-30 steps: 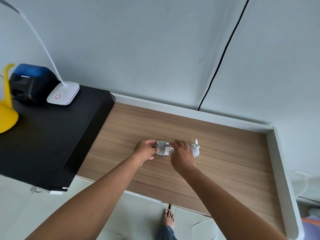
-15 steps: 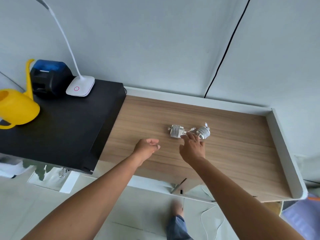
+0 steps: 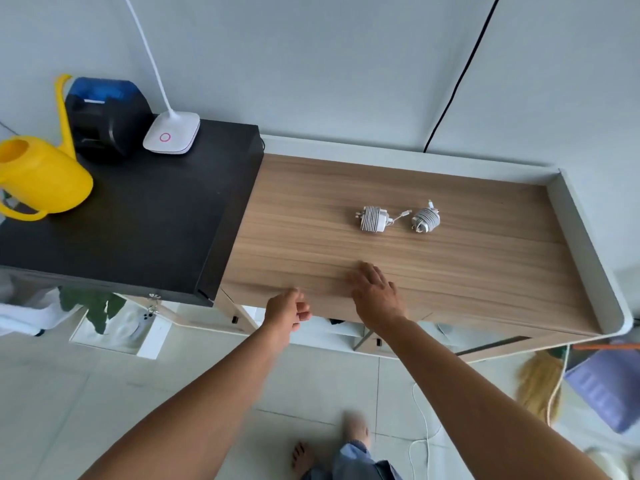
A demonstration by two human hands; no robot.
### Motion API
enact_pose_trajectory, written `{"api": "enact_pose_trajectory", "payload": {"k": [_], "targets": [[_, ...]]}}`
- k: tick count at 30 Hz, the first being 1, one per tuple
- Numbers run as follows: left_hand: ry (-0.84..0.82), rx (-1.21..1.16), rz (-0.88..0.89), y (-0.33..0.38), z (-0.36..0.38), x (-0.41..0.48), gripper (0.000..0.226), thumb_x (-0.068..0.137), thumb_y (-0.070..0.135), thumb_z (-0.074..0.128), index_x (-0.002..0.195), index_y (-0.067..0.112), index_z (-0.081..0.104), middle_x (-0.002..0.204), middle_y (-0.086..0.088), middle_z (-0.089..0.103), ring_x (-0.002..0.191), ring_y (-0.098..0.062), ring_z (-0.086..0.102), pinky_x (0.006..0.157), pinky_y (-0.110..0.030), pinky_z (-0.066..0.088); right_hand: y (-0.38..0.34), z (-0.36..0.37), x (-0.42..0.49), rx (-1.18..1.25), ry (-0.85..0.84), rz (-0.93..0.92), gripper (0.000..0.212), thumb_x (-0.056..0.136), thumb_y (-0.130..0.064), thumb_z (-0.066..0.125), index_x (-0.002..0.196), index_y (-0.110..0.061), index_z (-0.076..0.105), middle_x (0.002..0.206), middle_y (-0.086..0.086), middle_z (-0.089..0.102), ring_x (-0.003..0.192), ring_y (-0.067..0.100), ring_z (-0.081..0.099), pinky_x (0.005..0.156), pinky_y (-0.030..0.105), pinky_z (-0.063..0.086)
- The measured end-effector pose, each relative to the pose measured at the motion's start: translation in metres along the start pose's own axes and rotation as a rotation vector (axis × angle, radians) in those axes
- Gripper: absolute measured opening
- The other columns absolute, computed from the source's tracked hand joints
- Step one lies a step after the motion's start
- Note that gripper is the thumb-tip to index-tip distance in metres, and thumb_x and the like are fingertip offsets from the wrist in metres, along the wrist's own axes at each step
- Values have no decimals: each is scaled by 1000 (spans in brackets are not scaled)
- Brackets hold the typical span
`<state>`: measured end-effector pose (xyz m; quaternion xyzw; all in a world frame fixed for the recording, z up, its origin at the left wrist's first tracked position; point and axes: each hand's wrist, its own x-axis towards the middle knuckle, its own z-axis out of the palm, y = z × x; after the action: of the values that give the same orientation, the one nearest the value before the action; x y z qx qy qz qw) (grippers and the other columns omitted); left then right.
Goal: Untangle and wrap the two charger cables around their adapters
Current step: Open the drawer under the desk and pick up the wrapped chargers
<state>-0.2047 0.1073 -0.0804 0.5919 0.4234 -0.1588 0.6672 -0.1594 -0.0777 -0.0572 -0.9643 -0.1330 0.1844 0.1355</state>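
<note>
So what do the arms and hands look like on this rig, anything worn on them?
Two bare hands, no gloves: left hand and right hand. The left forearm and right forearm are uncovered right to the frame's edge, with no sleeves in view. No watch, bracelet or ring shows on the wrists or fingers.

A wooden table point(image 3: 311, 220) with a raised white rim point(image 3: 585, 244) carries two cable-wrapped adapters right of centre: the left adapter point(image 3: 373, 219) lies just beside the right adapter point(image 3: 425, 220).
</note>
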Motion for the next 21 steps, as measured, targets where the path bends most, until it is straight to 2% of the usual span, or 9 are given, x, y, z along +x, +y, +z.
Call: {"api": "enact_pose_trajectory", "payload": {"k": [2, 5, 7, 9, 13, 17, 21], "targets": [[22, -255, -181, -16, -2, 12, 24, 101, 24, 35, 110, 14, 55, 89, -7, 64, 90, -29, 66, 88, -39, 43, 3, 3, 6, -23, 12, -22, 48, 103, -26, 32, 150, -34, 27, 163, -3, 5, 150, 18, 1, 119, 38, 9], [17, -483, -341, -37, -1, 31, 41, 104, 29, 31, 136, 9, 47, 127, -18, 58, 121, -37, 56, 101, -48, 40, 8, 9, 18, -47, 48, -71, 48, 104, -33, 30, 150, -40, 21, 164, -2, 1, 150, 17, -4, 120, 36, 2], [-10, -586, -406, -48, 6, 45, 52, 104, 40, 31, 145, 9, 39, 144, -18, 47, 131, -37, 49, 108, -51, 35, 12, 16, 27, -69, 63, -101, 48, 104, -36, 28, 150, -45, 15, 164, -2, -2, 150, 17, -7, 120, 36, -1], [-23, -679, -440, -55, 15, 57, 61, 102, 50, 30, 149, 11, 32, 152, -17, 38, 136, -37, 42, 112, -52, 30, 15, 23, 32, -78, 102, -123, 48, 104, -40, 25, 150, -48, 12, 164, -2, -3, 150, 17, -8, 120, 36, -4], [-23, -863, -462, -66, 39, 83, 73, 97, 62, 28, 152, 13, 27, 158, -15, 27, 143, -36, 31, 115, -53, 23, 21, 35, 36, -76, 186, -150, 48, 102, -42, 20, 149, -50, 12, 164, -2, 0, 151, 19, -5, 119, 36, -4], [-23, -1022, -446, -71, 59, 100, 78, 90, 70, 36, 142, 12, 42, 153, -15, 37, 142, -35, 34, 115, -54, 23, 25, 39, 38, -85, 213, -168, 47, 103, -42, 23, 148, -51, 12, 164, -2, 0, 151, 19, -5, 120, 37, -4], [-10, -1040, -423, -78, 64, 104, 78, 84, 74, 43, 133, 13, 51, 145, -14, 46, 136, -34, 43, 111, -54, 28, 24, 39, 37, -84, 210, -163, 47, 103, -43, 23, 148, -52, 12, 164, -3, -1, 150, 18, -6, 121, 37, -4]]}}
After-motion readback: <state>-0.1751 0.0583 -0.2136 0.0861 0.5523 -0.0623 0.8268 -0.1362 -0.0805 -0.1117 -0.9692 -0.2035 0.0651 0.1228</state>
